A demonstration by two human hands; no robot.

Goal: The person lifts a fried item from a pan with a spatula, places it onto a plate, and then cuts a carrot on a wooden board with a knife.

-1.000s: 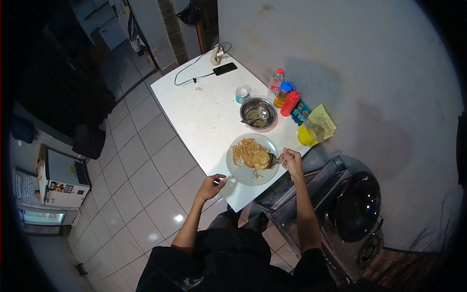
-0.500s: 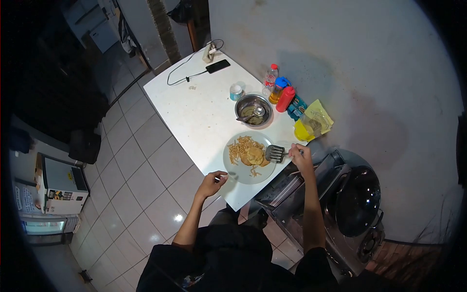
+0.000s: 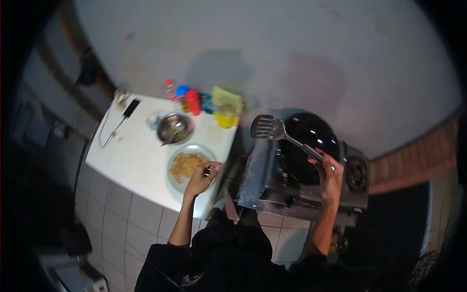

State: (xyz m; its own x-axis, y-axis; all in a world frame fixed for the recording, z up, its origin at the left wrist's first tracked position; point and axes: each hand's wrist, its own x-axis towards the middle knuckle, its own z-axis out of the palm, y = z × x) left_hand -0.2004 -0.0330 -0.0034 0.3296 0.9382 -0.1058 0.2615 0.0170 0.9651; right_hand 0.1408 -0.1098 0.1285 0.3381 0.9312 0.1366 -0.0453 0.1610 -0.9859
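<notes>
My right hand [image 3: 329, 173] is wrapped round the handle of a metal slotted spatula [image 3: 269, 128]. Its slotted head points left, above the front left part of the stove and beside the black wok [image 3: 311, 141]. My left hand [image 3: 203, 177] hovers over the right side of a pale plate [image 3: 173, 187], its fingers curled together; whatever they may hold is too small to make out. On the plate lies a heap of golden-brown food [image 3: 185, 164], fries and flat fried pieces, partly hidden by that hand.
On the white table [image 3: 141, 160] stand a steel bowl [image 3: 182, 137] with a spoon, a red bottle [image 3: 193, 102], a blue-capped bottle [image 3: 183, 91], a yellow packet [image 3: 226, 109] and a phone [image 3: 131, 108]. The stove [image 3: 272, 192] adjoins a wall; a second burner [image 3: 356, 173] sits at its right.
My view has turned right towards the stove. The spatula in my right hand has left the food on the plate and is now beside the wok. My left hand is now over the plate's edge.
</notes>
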